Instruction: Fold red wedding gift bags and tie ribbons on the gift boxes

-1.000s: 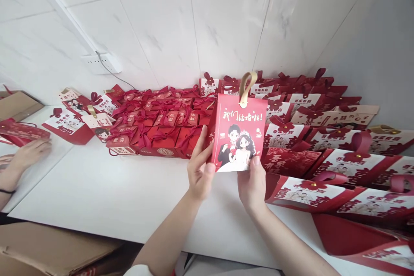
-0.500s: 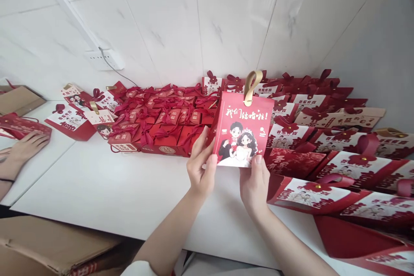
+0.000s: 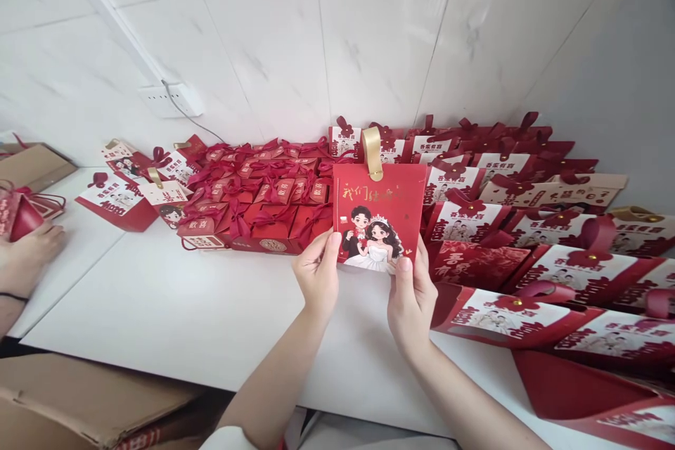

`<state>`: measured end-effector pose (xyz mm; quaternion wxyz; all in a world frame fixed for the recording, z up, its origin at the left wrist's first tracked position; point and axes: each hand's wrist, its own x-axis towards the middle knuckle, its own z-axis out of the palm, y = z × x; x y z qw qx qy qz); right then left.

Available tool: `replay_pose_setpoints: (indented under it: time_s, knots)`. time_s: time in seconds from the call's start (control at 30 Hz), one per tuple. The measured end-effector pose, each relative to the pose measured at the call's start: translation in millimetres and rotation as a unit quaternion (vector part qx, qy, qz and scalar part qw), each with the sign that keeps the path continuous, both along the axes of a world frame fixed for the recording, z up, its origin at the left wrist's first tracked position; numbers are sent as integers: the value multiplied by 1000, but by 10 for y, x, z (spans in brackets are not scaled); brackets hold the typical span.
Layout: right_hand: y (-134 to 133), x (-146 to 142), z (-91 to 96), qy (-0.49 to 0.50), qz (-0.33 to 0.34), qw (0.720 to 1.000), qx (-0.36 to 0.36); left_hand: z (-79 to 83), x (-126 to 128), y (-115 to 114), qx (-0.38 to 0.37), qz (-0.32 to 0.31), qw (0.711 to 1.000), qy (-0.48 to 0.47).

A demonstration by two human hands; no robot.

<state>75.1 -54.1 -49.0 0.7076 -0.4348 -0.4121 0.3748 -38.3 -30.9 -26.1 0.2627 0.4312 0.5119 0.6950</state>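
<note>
Above the white table, both hands hold up a red wedding favor box (image 3: 377, 204) with a gold ribbon loop on top and a cartoon bride and groom on its front. My left hand (image 3: 318, 271) grips its lower left edge, thumb in front. On the lower right edge, my right hand (image 3: 412, 292) pinches it, thumb on the front and fingers behind. The box stands upright, its front facing me; its back is hidden. Close behind are rows of small red boxes with ribbon bows (image 3: 274, 190).
Rows of red-and-white favor boxes (image 3: 559, 267) fill the right side of the table (image 3: 158, 302). A few more boxes (image 3: 119, 200) stand left. At the far left, a co-worker's hand (image 3: 36, 249) holds a red box. A cardboard carton (image 3: 79, 394) sits below; a socket (image 3: 171, 98) is on the wall.
The favor box has moved left and slightly down, turning to face me more squarely. At the far left, the co-worker's hand and red box have shifted.
</note>
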Motion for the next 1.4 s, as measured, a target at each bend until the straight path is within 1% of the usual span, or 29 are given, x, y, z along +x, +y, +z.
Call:
replay_pose_setpoints:
  time_s: [0.07,0.13,0.27,0.37,0.5,0.67,0.73,0.8,0.9,0.97,1.03,1.13,1.23,1.4]
  knots:
    - [9,-11,-8,2,-12,1000,-7,-25,35,-13,7,-4,1000,8]
    - [25,-22,7,41,-12,999,-16,-52,71,-32,34,-24,999,22]
    - [65,-37,115,185,22,982,-12,-62,107,-63,145,-62,984,84]
    - [80,-46,194,226,38,973,-5,-29,98,-61,194,-70,971,119]
    - [74,-67,209,233,58,971,-3,-10,79,-54,181,-68,972,130]
    - [68,-79,193,221,86,971,-1,-49,83,-63,155,-20,975,157]
    - [63,-76,185,205,74,976,0,-56,98,-64,155,-9,978,137]
    - [51,-71,163,179,42,983,-6,-53,116,-63,151,0,983,106]
    - [29,-64,115,145,0,989,-12,-50,142,-56,119,13,992,44]
    - [18,-66,91,124,-19,992,4,-55,165,-52,81,1,997,-17]
    - [8,-75,80,98,-41,994,29,-60,196,-53,42,-25,996,-77]
    - [-12,-101,60,51,-69,995,49,-52,248,-59,-21,-51,985,-161]
    - [-37,-119,13,8,-98,994,44,-32,273,-54,-70,-69,964,-245]
    - [-61,-78,-47,-57,-137,989,25,-15,244,-23,-97,-118,944,-292]
